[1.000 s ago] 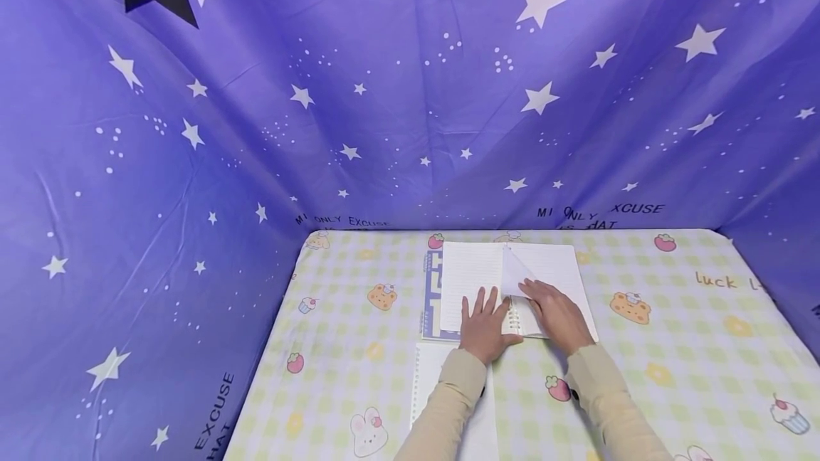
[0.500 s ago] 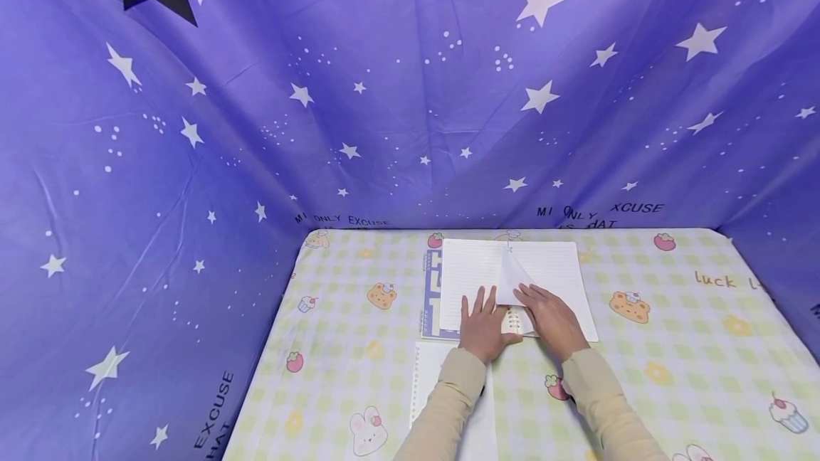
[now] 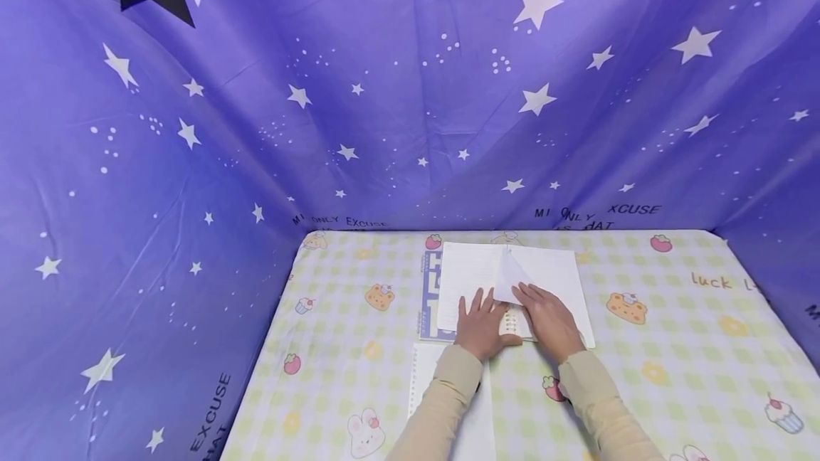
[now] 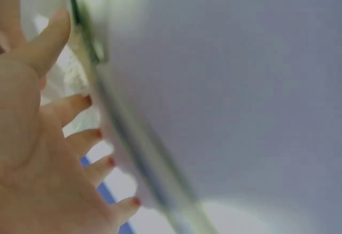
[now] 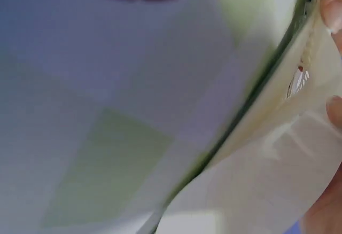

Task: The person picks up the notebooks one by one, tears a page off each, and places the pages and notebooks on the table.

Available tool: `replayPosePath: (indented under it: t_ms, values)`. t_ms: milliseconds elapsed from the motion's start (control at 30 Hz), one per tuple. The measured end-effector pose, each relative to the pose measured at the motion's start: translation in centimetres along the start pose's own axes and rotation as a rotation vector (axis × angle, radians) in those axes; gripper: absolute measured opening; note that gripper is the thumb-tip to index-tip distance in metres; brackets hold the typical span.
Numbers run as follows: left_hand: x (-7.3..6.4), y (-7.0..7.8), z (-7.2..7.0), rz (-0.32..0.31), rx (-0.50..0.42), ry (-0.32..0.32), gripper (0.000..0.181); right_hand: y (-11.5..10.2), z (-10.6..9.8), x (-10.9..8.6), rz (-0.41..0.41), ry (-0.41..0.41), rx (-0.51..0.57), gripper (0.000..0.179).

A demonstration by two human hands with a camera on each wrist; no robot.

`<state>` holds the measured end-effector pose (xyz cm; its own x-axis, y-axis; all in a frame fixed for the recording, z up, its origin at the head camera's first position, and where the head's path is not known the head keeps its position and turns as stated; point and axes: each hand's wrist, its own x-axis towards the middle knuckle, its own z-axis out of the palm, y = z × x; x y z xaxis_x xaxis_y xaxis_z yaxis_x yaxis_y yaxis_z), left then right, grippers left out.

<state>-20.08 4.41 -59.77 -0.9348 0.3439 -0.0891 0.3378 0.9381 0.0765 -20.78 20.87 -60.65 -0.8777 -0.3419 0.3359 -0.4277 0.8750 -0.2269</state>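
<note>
An open ring-bound notebook (image 3: 470, 272) with lined white pages lies near the table's far edge. My left hand (image 3: 479, 331) rests on its left page near the rings (image 3: 510, 320), fingers spread. My right hand (image 3: 552, 322), over the right page, pinches a page (image 3: 510, 281) that is pulled up into a triangular flap along the spine. The flap's top still meets the spine. In the right wrist view the curled page (image 5: 267, 175) shows beside the right fingertips (image 5: 335, 111); part of that hand is out of frame. Spread left fingers (image 4: 99, 170) show in the left wrist view.
A blue and white printed cover (image 3: 430, 304) sticks out under the notebook's left side. A loose sheet with punched holes (image 3: 477, 425) lies nearer, partly under the left forearm. The checked tablecloth (image 3: 679, 347) covers the table; a purple star curtain (image 3: 384, 119) surrounds it.
My right hand has moved slightly left, drawing the page flap further across the spine toward the left page. The left hand has stayed in place on the notebook.
</note>
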Motion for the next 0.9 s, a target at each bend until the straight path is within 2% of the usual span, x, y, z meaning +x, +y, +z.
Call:
replayPosePath:
  t_ms: [133, 233, 367, 500, 633, 733, 900]
  values:
    - [0.7, -0.8, -1.1, 0.077, -0.052, -0.055, 0.088, 0.0, -0.2, 0.2, 0.025, 0.014, 0.003, 0.039]
    - [1.6, -1.8, -1.3, 0.126, -0.059, -0.096, 0.097, -0.1, -0.3, 0.4, 0.034, 0.036, 0.013, 0.040]
    - [2.8, -2.8, -0.9, 0.149, -0.055, -0.152, 0.109, -0.1, -0.3, 0.5, 0.048, 0.063, 0.028, 0.041]
    - [3.3, -3.2, -0.6, 0.154, -0.058, -0.193, 0.112, -0.1, -0.1, 0.3, 0.046, 0.070, 0.053, 0.043]
    - [3.1, -2.9, -0.7, 0.154, -0.078, -0.172, 0.106, -0.1, 0.1, 0.0, 0.019, 0.068, 0.055, 0.045]
    - [3.0, -2.3, -0.7, 0.150, -0.075, -0.125, 0.102, -0.1, 0.1, -0.2, 0.014, 0.067, 0.048, 0.046]
    - [3.1, -1.5, -0.2, 0.118, -0.016, -0.095, 0.098, -0.3, 0.1, -0.3, 0.032, 0.060, 0.059, 0.042]
